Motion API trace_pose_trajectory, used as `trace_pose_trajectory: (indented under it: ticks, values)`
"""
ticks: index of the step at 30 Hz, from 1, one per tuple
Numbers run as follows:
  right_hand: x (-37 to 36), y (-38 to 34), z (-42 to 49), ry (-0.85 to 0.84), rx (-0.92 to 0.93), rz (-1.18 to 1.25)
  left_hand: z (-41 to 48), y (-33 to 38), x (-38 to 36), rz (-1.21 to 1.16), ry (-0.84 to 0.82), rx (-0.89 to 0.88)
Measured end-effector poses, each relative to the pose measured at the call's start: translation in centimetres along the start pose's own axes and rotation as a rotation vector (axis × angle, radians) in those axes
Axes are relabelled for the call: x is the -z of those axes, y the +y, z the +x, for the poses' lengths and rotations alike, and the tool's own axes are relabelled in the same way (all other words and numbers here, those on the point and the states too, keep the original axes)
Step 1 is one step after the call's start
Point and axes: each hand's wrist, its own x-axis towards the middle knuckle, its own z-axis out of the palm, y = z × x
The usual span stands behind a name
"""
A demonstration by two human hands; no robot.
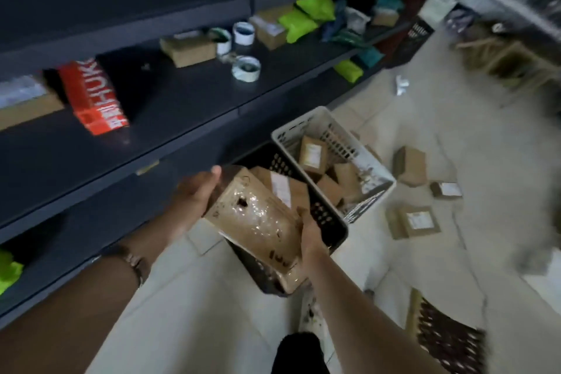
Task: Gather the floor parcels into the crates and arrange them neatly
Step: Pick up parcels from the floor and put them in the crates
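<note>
— Both of your hands are on one parcel (258,218). Your left hand (194,194) cups its upper left end, thumb laid at the top corner. Your right hand (309,234) grips the lower right edge, fingers curled over it.

— So where does that put the parcel?

— You hold it tilted in the air above the near end of the black crate (326,223), and only your hands touch it. It is a brown box under shiny clear wrap.

— And what do you have in the crates?

— Your black crate holds at least one labelled box (282,187), just beyond the parcel. The white crate (299,124) stands right beside the black one, with several packed boxes (312,155) lying in it at odd angles.

— What about the floor?

— You have three floor boxes (414,222) on the tiles to the right of the white crate, each apart from the others. Two of them show white labels.

— Anything on your left?

— You have a dark shelf (182,106) running along that side. It carries a red box (94,97), tape rolls (246,68) and green bags (299,24). Its far end is too blurred for you to read.
</note>
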Motion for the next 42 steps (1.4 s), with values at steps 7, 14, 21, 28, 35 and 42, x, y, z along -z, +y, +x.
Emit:
trace_pose_trajectory:
  ticks: [7, 14, 21, 28, 35, 42]
  values:
    - [11.4, -9.4, 18.4, 0.105, 0.03, 0.162, 15.8, 7.3, -20.7, -0.034, -0.179, -0.068]
    - [14.9, -17.4, 34.2, 0.026, 0.122, -0.078, 30.6, 10.5, -34.1, -0.055, -0.09, 0.035]
    - [15.2, -19.1, 37.6, -0.03, 0.077, -0.339, 34.2, 6.4, -35.7, 0.048, 0.065, 0.183]
    - [8.8, -21.5, 34.6, -0.197, 0.064, -0.547, 30.0, 4.8, -32.1, -0.03, 0.137, 0.096]
    - [-5.4, -15.1, 26.6, -0.477, 0.128, -0.604, 26.5, -1.7, -19.5, -0.186, 0.43, 0.116]
    - [-17.6, 0.0, 17.3, -0.302, 0.812, -0.738, 15.3, -16.7, -3.2, -0.132, 0.867, 0.215]
